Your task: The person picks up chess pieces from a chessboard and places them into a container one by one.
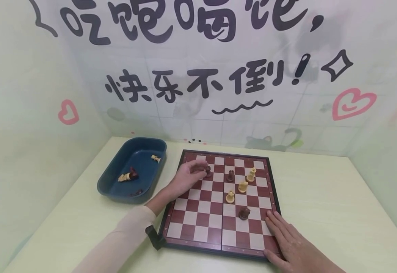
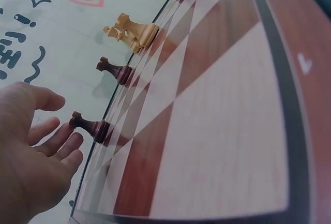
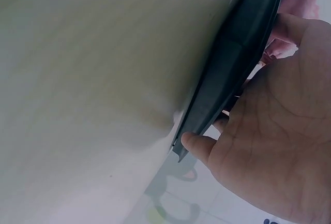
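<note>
A chessboard with red-brown and white squares lies on the table. My left hand reaches over its far left part, beside a dark rook. In the left wrist view, the fingertips are right at the head of that rook, and the thumb stands apart from it. The rook is upright on its square. My right hand rests along the board's near right edge with straight fingers; the right wrist view shows its palm beside the board's dark side.
Upright on the board's right half are another dark rook, a tall pale piece, a pale knight, a pale crowned piece and a dark knight. A blue tray left of the board holds several lying pieces. Walls enclose the table.
</note>
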`<state>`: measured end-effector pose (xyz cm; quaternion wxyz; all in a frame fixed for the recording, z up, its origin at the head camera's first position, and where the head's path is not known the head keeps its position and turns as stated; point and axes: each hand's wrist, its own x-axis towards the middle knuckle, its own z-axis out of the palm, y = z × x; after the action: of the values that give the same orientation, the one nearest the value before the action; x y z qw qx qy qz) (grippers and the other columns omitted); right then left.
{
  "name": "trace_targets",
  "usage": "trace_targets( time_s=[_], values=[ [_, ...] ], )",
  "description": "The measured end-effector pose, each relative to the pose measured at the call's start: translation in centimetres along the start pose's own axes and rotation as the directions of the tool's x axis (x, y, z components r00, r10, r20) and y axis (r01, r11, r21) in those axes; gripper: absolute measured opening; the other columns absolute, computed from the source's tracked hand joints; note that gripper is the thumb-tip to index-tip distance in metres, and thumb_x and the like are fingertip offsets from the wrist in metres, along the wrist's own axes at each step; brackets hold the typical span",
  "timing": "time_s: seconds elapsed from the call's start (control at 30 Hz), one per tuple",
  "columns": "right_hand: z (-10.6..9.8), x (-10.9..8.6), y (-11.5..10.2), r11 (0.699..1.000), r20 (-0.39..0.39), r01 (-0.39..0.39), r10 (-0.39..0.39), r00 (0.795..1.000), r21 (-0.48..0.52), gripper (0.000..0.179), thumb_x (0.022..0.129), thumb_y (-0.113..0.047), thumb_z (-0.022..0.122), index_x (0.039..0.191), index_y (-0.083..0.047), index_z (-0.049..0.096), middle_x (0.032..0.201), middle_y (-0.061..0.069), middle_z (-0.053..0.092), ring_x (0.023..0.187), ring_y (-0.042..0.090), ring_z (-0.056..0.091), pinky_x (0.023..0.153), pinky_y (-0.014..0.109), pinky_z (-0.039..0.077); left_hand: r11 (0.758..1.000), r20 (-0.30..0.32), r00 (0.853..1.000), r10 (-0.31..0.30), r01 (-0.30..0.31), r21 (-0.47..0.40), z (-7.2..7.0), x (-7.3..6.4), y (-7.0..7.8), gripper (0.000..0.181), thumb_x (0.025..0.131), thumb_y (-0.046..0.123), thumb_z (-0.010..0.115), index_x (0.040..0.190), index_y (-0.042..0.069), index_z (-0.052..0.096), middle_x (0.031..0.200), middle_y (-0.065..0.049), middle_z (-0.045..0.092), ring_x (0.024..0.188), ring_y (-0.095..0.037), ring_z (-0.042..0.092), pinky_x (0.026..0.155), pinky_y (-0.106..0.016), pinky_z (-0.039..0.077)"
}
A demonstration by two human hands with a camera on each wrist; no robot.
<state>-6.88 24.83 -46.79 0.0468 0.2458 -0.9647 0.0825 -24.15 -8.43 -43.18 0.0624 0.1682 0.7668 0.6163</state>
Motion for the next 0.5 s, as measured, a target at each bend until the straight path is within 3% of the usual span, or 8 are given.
trace_targets(
  time_s=[0.1,0.27,0.5],
  values=[
    [0.0,0.0,0.0,1.000,-0.007,0.003,-0.003,1.000,-0.007,0.082,0.098,-0.060,0.056,0.153,-0.001,0.041,0.160,0.011,0.036,0.146,0.026,0.029,0.109,0.008,-0.008,1.000,0.004,1.000,0.011,-0.011,0.010,0.3,0.2,0.1,0.040,0.098,-0.001,0.063,0.136,-0.008,0.056,0.127,-0.020,0.064,0.120,-0.034,0.062,0.099,-0.039,0.051],
    [0.2,-0.1,0.1,0.999,-0.050,0.043,-0.044,0.998,-0.029,0.081,0.097,-0.057,0.059,0.151,0.000,0.043,0.159,0.011,0.038,0.145,0.025,0.027,0.110,0.008,-0.007,0.993,0.015,1.000,0.010,-0.011,0.113,0.9,0.6,0.0,0.042,0.099,0.005,0.064,0.138,-0.007,0.056,0.129,-0.019,0.063,0.121,-0.033,0.061,0.103,-0.043,0.049],
    [0.6,-0.2,0.5,0.992,-0.112,0.095,-0.104,0.988,-0.081,0.080,0.095,-0.056,0.063,0.149,0.001,0.045,0.157,0.013,0.041,0.145,0.021,0.022,0.112,0.011,-0.005,0.973,-0.060,0.998,0.031,-0.016,0.232,1.7,1.0,-0.1,0.029,0.099,0.005,0.065,0.127,-0.002,0.065,0.116,-0.012,0.068,0.109,-0.025,0.066,0.096,-0.041,0.053]
  ],
)
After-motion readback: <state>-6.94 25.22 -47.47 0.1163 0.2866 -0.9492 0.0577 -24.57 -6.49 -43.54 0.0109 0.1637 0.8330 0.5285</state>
